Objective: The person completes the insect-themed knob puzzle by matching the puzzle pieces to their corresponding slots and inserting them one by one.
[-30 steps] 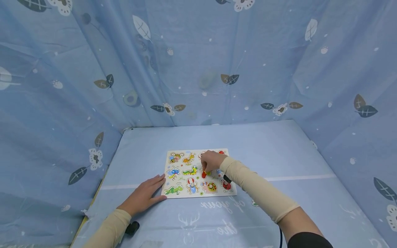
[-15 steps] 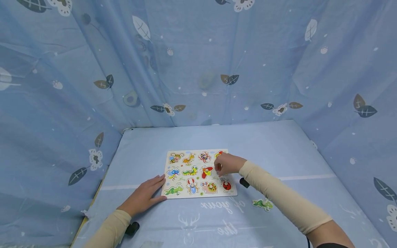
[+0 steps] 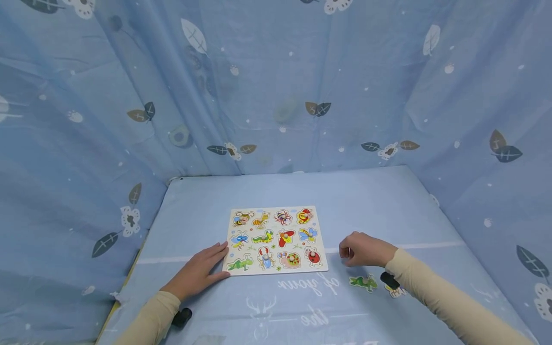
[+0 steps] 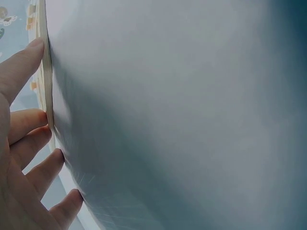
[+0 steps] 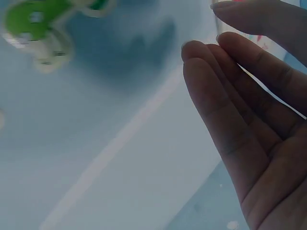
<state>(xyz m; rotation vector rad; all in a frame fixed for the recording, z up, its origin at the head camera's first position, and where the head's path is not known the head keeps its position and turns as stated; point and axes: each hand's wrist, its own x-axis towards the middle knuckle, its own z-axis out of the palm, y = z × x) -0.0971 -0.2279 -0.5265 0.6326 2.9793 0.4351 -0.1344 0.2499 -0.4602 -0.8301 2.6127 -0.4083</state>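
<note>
A wooden peg puzzle board (image 3: 275, 272) with several colourful insect pieces lies flat on the table. My left hand (image 3: 196, 270) rests at the board's left edge; in the left wrist view its fingertips touch the pale rim (image 4: 46, 62). To the right of the board, my right hand (image 3: 366, 250) hovers above the table with nothing in its fingers. The right wrist view shows its fingers (image 5: 211, 100) gently bent and the thumb apart from them. Close below that hand lies a loose green grasshopper piece (image 3: 363, 282).
Another loose piece (image 3: 394, 291), yellow and purple, is partly covered by the right sleeve (image 3: 448, 297). Blue patterned curtains (image 3: 276, 96) surround the table at the back and sides. The light blue tablecloth (image 3: 241, 191) bears white printed lettering.
My right hand has moved right, from over the middle of the board to off its right side, uncovering the pieces there. My left hand has stayed at the board's left edge.
</note>
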